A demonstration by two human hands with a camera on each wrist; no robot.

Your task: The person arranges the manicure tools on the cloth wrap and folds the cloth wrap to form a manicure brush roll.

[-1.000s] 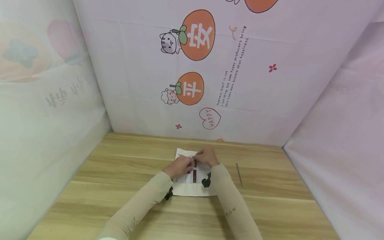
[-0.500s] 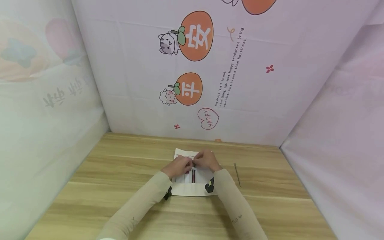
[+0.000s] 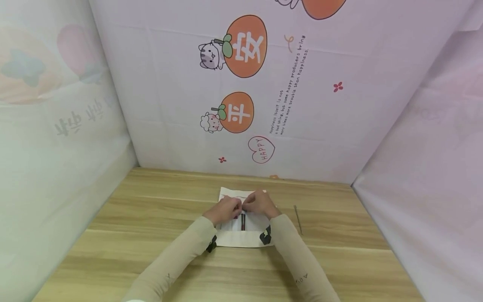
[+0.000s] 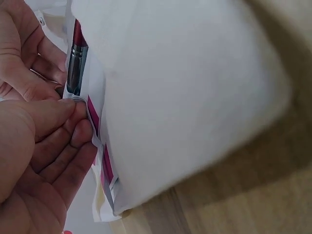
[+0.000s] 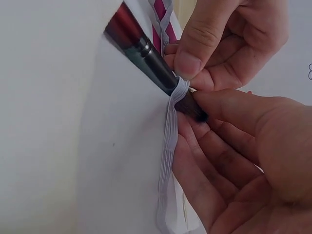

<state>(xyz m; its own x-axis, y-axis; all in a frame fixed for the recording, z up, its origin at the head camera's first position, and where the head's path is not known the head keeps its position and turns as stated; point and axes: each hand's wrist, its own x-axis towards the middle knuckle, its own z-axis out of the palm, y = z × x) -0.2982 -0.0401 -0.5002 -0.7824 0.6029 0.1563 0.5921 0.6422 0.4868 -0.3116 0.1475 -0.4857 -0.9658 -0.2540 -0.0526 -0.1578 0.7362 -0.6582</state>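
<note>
A makeup brush [image 5: 153, 66] with a dark red handle, black ferrule and dark bristles passes under a loop of pale grey elastic band [image 5: 168, 141]. Its handle end goes down behind the front flap of a white cloth roll [image 3: 241, 239]. My left hand [image 3: 225, 209] pinches the elastic right beside the brush, its thumb over the loop in the right wrist view. My right hand [image 3: 261, 203] holds the bristle end between thumb and fingers, just past the elastic. Magenta strips [image 4: 107, 163] show behind the elastic on the left hand's side.
A thin grey rod-like tool [image 3: 298, 220] lies on the wooden table [image 3: 170, 201], to the right of the roll. White printed cloth walls [image 3: 181, 138] stand at the back and both sides.
My right hand has come slightly toward me, closer to the elastic, and less of the brush's upper part shows. My left hand stays at the elastic.
</note>
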